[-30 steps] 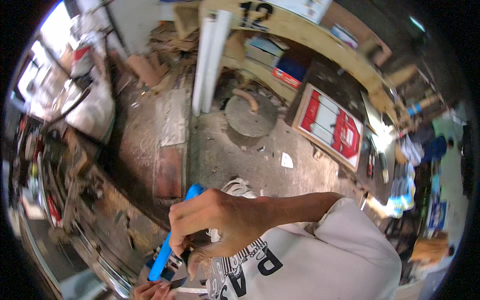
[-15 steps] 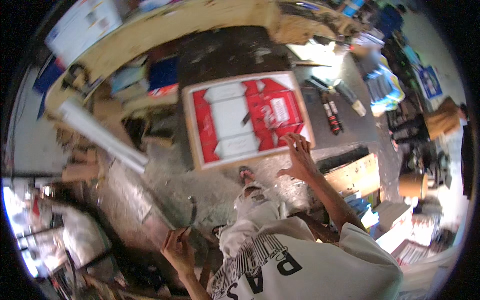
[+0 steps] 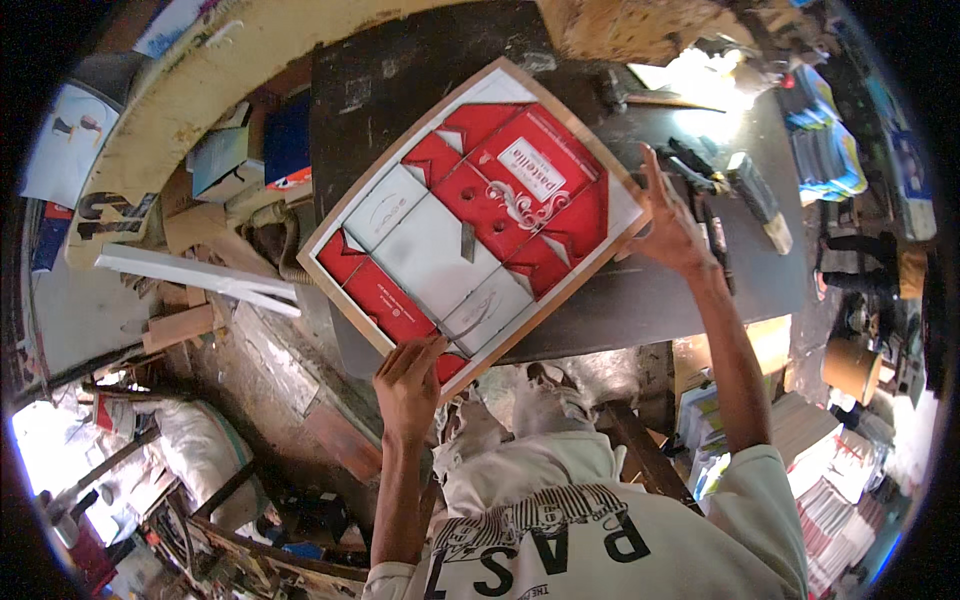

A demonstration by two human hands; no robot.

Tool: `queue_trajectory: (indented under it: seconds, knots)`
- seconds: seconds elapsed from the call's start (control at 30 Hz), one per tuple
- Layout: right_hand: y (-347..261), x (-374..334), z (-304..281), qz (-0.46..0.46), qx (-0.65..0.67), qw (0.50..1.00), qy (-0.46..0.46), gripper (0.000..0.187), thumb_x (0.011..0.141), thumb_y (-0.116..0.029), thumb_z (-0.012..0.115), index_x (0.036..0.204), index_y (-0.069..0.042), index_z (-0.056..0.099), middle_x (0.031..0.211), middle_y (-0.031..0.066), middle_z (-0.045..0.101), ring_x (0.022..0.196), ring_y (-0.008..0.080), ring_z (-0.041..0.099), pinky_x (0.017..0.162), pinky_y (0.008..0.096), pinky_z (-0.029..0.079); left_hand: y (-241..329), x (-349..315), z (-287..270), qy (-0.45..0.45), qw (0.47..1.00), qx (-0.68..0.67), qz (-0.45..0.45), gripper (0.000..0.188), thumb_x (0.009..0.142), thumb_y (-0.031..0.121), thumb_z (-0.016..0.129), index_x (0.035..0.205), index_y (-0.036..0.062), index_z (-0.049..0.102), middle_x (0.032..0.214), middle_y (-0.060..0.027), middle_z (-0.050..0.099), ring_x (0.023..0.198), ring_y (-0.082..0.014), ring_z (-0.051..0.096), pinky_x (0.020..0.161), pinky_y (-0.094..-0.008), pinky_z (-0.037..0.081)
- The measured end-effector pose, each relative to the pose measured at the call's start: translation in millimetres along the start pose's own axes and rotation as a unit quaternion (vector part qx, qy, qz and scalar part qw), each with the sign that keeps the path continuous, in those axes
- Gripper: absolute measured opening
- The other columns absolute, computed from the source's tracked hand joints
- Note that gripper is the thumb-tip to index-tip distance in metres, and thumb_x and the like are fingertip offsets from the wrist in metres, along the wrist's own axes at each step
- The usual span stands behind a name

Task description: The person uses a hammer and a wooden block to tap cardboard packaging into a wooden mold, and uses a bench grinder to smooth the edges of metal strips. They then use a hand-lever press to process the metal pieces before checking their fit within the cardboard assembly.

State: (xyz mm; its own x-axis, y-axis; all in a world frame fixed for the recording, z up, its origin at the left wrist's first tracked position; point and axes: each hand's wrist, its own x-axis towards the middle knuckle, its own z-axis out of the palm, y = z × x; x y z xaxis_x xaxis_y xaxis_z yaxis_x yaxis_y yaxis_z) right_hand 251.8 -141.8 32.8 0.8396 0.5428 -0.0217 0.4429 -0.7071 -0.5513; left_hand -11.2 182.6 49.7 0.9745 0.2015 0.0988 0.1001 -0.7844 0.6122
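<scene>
A flat wooden-edged board [image 3: 318, 262] lies turned at a slant on the dark worktable. On its face is a red and white printed carton blank [image 3: 430, 245], with a small grey strip near its middle. My left hand [image 3: 408, 390] has its fingers bent over the board's near edge, at the lower corner. At the right corner, my right hand [image 3: 680, 230] holds the board, its fingers stretched along one side and the thumb near the other. Part of that grip is hidden.
Cutter-like tools [image 3: 705, 190] and a brush-like tool [image 3: 760, 200] lie right of the board. A white angled strip [image 3: 195, 275] juts out at the left. Stacked printed sheets [image 3: 825, 135] stand at the far right. A curved wooden beam [image 3: 270, 70] runs along the far left.
Both hands have come to the board, the left one rising from below. The board has turned counterclockwise from nearly square to a slant, and appears larger and nearer.
</scene>
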Motion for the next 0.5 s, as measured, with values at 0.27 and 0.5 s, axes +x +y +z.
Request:
queue_trajectory:
  seconds: [0.27,0.5]
  knots:
    - [-106.0,-42.4,62.3,-0.121,-0.017,0.992,0.025,0.051,0.071,-0.009,0.080,0.119,-0.005,0.065,0.112,0.0100,0.060,0.107,0.0300,0.057,0.098,0.0439,0.045,-23.6,8.1,9.6,-0.046,0.998,0.000,0.045,0.036,0.064,-0.010,0.066,0.096,0.0058,0.072,0.094,-0.0074,0.072,0.089,-0.0248,0.069,0.075,-0.0364,0.058]
    - [-117.1,-41.1,108.5,-0.154,0.075,0.984,-0.038,0.039,0.067,0.005,0.071,0.105,-0.003,0.070,0.098,0.0077,0.065,0.095,0.0273,0.059,0.085,0.0404,0.051,-36.1,9.8,13.0,-0.075,0.993,0.007,0.095,0.039,0.061,-0.003,0.068,0.098,0.0051,0.072,0.095,-0.0054,0.072,0.091,-0.0239,0.068,0.075,-0.0364,0.057]
